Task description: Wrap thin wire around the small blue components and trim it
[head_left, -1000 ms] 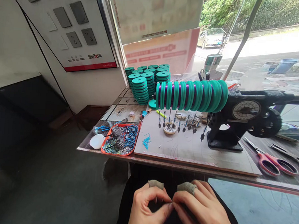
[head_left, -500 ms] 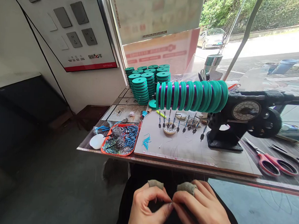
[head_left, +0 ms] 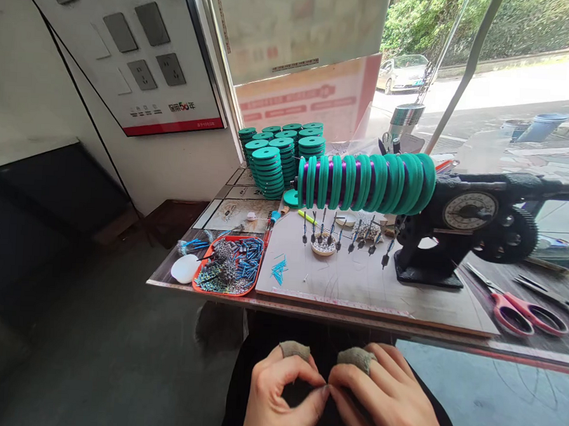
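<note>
My left hand [head_left: 288, 394] is closed in a pinch, thumb against forefinger, low in the head view. Right beside it, my right hand [head_left: 382, 396] pinches too, and the fingertips of both almost meet. Whatever lies between the fingertips is too small to make out. Each hand wears a grey-green cloth finger wrap [head_left: 356, 358]. Both hands are held above dark clothing on my lap, in front of the table edge. Beyond them stands a black winding machine [head_left: 456, 215] carrying a row of green spools [head_left: 367, 181] wound with purple line. Small blue-and-dark fittings [head_left: 339, 242] hang below the spools.
An orange tray [head_left: 193, 283] of small blue and metal parts stands left, beside a white round lid [head_left: 185, 269]. Blue tubes [head_left: 278, 271] and a bowl of beads [head_left: 323, 245] lie on the board [head_left: 337, 292]. Stacked green spools [head_left: 268, 167] stand behind; red-handled scissors [head_left: 513, 311] lie right.
Almost nothing differs. Both hands keep their pinch at the same place, with only a tiny shift of the fingers and a slight shift of the view.
</note>
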The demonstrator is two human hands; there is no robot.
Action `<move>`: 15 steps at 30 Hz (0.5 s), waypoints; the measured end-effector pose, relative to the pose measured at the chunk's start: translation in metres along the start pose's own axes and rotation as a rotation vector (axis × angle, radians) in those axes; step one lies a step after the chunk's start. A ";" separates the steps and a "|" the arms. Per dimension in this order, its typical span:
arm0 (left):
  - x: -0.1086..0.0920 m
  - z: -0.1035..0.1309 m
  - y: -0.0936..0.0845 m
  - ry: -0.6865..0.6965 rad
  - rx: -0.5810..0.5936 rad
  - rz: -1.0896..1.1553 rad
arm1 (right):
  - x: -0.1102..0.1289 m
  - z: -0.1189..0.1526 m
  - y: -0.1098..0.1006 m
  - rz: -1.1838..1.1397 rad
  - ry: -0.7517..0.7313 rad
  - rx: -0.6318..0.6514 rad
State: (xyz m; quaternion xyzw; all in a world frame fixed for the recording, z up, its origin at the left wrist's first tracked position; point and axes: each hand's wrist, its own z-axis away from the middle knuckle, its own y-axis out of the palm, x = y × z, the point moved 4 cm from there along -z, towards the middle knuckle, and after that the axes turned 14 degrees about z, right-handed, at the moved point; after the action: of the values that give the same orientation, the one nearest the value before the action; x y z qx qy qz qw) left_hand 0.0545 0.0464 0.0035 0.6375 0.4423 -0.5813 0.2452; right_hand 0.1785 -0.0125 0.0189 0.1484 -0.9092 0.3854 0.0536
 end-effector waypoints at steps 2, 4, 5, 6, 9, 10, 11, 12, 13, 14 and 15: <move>0.002 0.001 0.000 -0.009 -0.003 0.008 | 0.000 0.002 0.001 -0.005 0.002 0.002; 0.003 0.002 0.000 -0.013 -0.007 0.015 | 0.000 0.003 0.001 -0.007 0.002 0.006; 0.003 0.002 0.000 -0.012 -0.006 0.016 | 0.000 0.003 0.002 -0.008 0.000 0.007; 0.002 0.002 0.000 -0.010 -0.005 0.012 | 0.000 0.003 0.002 -0.009 0.000 0.010; 0.000 0.000 0.000 0.003 0.000 -0.004 | 0.001 0.001 0.002 -0.011 -0.002 0.014; 0.000 0.000 0.000 0.008 0.001 -0.006 | 0.001 0.001 0.002 -0.009 -0.004 0.016; -0.001 0.000 0.000 0.011 -0.003 -0.009 | 0.001 0.000 0.001 -0.006 -0.006 0.014; -0.002 -0.001 0.000 0.014 -0.006 -0.010 | 0.000 0.000 0.001 -0.003 -0.007 0.010; -0.002 -0.001 0.000 0.017 -0.008 -0.012 | 0.000 0.000 0.001 -0.002 -0.006 0.003; -0.003 -0.001 0.000 0.021 -0.011 -0.014 | 0.000 0.000 0.001 -0.002 -0.007 -0.002; -0.003 -0.002 -0.001 0.025 -0.015 -0.018 | 0.001 0.001 0.001 -0.004 -0.006 -0.004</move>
State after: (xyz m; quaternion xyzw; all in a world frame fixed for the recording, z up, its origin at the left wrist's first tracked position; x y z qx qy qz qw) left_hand 0.0550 0.0470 0.0073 0.6388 0.4556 -0.5720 0.2392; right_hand 0.1775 -0.0124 0.0178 0.1514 -0.9097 0.3831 0.0522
